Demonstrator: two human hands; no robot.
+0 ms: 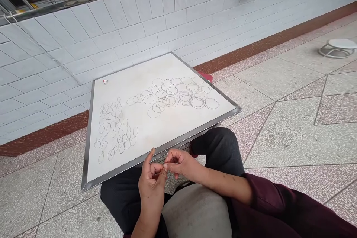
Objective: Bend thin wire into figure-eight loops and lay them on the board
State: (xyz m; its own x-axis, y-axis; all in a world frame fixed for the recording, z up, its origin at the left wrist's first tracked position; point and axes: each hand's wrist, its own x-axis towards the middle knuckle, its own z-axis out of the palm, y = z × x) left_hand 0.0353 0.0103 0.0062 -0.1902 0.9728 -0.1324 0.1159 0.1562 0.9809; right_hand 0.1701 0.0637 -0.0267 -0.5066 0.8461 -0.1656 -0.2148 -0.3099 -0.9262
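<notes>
A thin wire loop (pixel 164 151) stands up between my two hands, just off the table's near edge. My left hand (pixel 153 182) pinches its lower part between thumb and a finger, with the index finger raised. From the right, my right hand (pixel 182 163) pinches the same wire, the fingertips of both hands touching. Round wire rings (pixel 212 103) lie overlapping across the middle and right of the white table (pixel 134 76). At the table's left lie several wires twisted into figure-eight shapes (pixel 103 151).
A small red and white object (pixel 105 81) sits near the table's far left corner. Beyond the table is a tiled wall (pixel 125 44). A white-topped stool (pixel 338 46) stands on the floor at the far right. My knees are under the near edge.
</notes>
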